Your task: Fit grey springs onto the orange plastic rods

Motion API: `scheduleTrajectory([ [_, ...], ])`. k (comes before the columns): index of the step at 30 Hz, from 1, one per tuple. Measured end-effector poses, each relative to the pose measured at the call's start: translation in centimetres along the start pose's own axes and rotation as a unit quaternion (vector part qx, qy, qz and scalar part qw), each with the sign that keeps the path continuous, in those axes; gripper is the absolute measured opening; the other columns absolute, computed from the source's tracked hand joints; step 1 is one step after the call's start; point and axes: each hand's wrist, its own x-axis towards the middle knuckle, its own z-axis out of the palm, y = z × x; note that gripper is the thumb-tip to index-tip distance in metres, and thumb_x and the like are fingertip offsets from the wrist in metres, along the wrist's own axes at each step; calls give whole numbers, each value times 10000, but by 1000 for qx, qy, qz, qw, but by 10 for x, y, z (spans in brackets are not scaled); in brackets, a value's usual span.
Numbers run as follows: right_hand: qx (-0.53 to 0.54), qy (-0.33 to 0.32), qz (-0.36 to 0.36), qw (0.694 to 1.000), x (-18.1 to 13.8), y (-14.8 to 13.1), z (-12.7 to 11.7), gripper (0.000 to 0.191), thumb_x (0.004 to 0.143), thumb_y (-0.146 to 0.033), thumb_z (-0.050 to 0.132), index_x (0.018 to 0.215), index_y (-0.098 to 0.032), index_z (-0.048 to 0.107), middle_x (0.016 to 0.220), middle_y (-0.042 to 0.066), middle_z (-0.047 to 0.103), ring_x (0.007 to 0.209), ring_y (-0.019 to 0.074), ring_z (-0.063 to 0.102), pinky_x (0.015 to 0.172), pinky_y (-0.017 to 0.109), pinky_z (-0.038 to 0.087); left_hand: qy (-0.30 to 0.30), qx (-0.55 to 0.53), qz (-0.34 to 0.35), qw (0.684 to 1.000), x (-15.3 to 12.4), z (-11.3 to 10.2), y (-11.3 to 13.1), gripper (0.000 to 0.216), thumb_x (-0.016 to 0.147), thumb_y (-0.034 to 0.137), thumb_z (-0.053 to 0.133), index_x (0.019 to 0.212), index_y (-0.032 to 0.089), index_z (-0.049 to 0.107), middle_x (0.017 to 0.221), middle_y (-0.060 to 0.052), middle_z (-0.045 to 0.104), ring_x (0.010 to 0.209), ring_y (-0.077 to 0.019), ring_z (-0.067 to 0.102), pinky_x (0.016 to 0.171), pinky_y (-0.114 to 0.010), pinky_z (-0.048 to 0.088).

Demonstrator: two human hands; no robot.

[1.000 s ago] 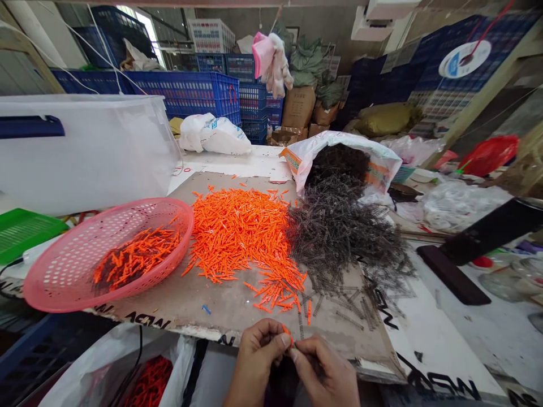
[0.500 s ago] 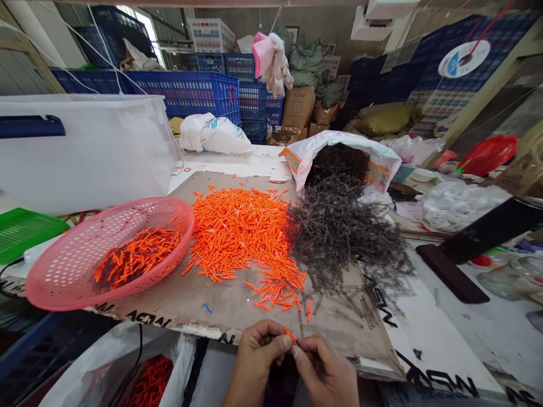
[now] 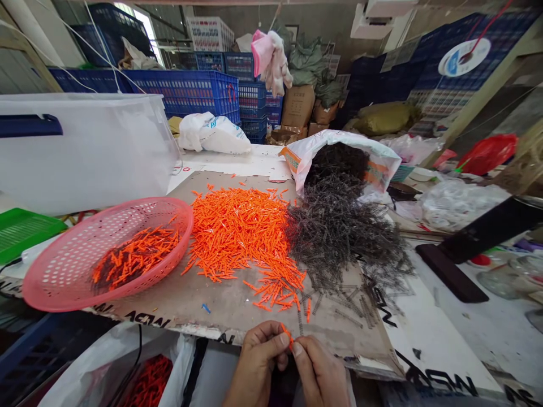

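From where I stand, both hands are closed in tight pinches at the near edge of the desk, and they meet on one small orange piece (image 3: 287, 333). The left hand (image 3: 258, 362) grips it between thumb and forefinger, and the right hand's (image 3: 319, 370) fingertips press in from the other side. The piece slants, with its long axis leaning up and leftward toward the orange pile (image 3: 237, 232) on the cardboard sheet (image 3: 169, 299). The grey springs (image 3: 339, 232) lie beyond the right hand. The pink basket (image 3: 59, 271) sits well off on the left hand's side.
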Motion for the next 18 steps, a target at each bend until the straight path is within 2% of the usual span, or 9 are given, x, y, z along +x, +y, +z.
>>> scheduleTrajectory([
  [3,46,-38,25,998,0,7,-1,470,983,-474,347,698,-215,615,542,-17,580,495,129,545,502,211,412,-8,-16,-23,1000,0,1,6,272,500,275,860,596,129,651,469,32,532,414,-65,414,431,-195,325],
  [5,42,-2,26,999,1,15,-6,469,957,-547,364,827,-210,663,674,13,677,591,153,621,571,226,465,-12,-19,-12,1000,-1,2,14,233,560,250,827,609,133,632,541,7,593,489,-95,517,511,-212,418],
  [7,-20,43,38,998,7,22,-12,425,935,-552,419,899,-211,670,778,33,717,677,178,658,628,250,481,-3,-22,7,1000,-2,2,22,194,630,245,778,649,144,614,671,-22,660,614,-148,620,633,-270,497],
  [9,-113,47,45,991,15,28,-18,360,936,-496,453,833,-217,656,747,30,711,662,185,656,604,260,456,10,-19,12,1000,-1,1,28,179,676,260,735,702,164,587,740,-25,678,650,-177,652,662,-319,521],
  [12,-251,31,11,967,28,31,-18,288,912,-418,512,728,-224,618,695,34,700,628,197,659,568,271,410,14,-2,15,1000,7,0,29,177,693,267,687,750,196,535,666,29,623,517,-125,574,510,-242,453],
  [15,-353,32,-13,935,34,32,-12,194,879,-325,560,717,-226,604,679,45,700,634,213,666,562,281,380,13,56,36,998,17,3,25,139,705,256,643,782,202,540,605,72,540,423,-63,398,401,-166,241],
  [16,-372,31,-14,928,34,33,-10,177,879,-295,551,726,-224,605,684,49,701,639,216,666,563,284,374,14,97,53,994,20,6,23,121,713,255,637,783,196,559,601,72,526,433,-63,377,408,-169,224],
  [18,-378,26,-12,925,32,35,-8,204,895,-261,503,718,-220,597,685,57,697,640,221,663,570,292,371,7,210,107,972,26,11,20,87,727,249,641,772,180,613,630,49,549,518,-88,437,478,-183,301],
])
